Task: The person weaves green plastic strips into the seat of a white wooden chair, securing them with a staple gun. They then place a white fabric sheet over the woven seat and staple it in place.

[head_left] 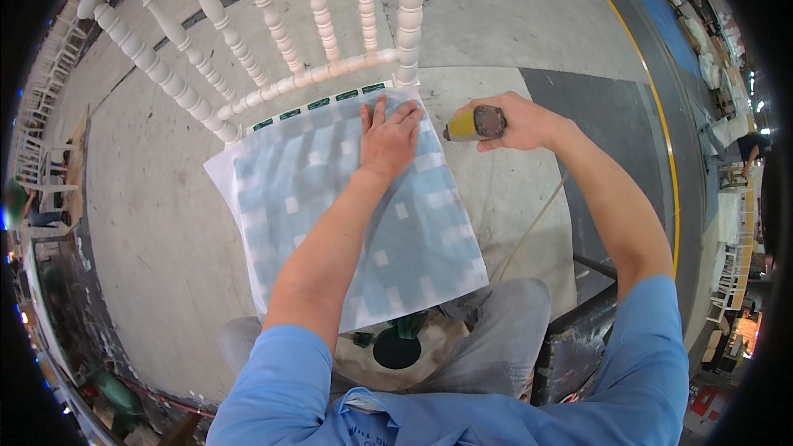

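Note:
A white chair with turned spindles (326,26) stands before me, its back at the far side. Across its seat lies a sheet (322,223) patterned in pale blue and white, over a white layer that shows along the edges. My left hand (388,142) rests flat on the sheet near its far right corner, fingers spread. To the right of the seat, my right hand (529,121) is closed round a yellow and grey air tool (476,123), held clear of the sheet with its narrow end toward the seat. My fingers partly hide its grip.
A strip of dark green labels (318,103) runs along the sheet's far edge. A thin hose (533,223) trails below my right forearm. Beneath the near edge sits a round dark green piece (396,348). White chairs (731,256) line the right side.

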A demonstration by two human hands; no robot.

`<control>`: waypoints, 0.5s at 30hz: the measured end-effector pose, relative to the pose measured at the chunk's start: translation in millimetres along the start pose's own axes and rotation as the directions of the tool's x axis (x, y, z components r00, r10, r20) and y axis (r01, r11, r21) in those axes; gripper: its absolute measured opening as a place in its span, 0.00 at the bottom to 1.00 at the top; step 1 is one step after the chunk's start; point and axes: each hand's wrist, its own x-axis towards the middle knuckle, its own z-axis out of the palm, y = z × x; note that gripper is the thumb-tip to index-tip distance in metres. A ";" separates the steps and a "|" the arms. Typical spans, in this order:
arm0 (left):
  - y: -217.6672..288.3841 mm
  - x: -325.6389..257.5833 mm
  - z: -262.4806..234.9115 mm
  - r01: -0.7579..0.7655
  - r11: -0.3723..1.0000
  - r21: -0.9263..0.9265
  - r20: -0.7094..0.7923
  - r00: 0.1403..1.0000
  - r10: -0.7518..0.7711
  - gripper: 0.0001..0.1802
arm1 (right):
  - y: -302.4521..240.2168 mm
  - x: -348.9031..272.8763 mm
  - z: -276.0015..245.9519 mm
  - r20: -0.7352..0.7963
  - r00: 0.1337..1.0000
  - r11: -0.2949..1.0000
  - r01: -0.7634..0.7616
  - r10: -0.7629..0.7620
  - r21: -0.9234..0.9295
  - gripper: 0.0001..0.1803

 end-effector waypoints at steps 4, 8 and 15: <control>3.3 1.0 -0.9 0.001 1.000 -0.022 0.005 1.000 -0.001 0.20 | 6.9 33.7 -5.5 0.068 0.997 0.997 -0.029 0.033 -0.067 0.30; 2.5 -0.9 -1.8 0.019 1.000 -0.025 0.000 1.000 -0.019 0.21 | 9.0 53.4 -4.8 0.097 0.994 0.996 -0.039 0.046 -0.081 0.28; 1.8 0.1 -3.7 0.036 0.994 -0.101 0.005 0.999 -0.035 0.20 | 4.2 66.7 -2.9 0.156 0.985 0.997 -0.064 0.071 -0.050 0.28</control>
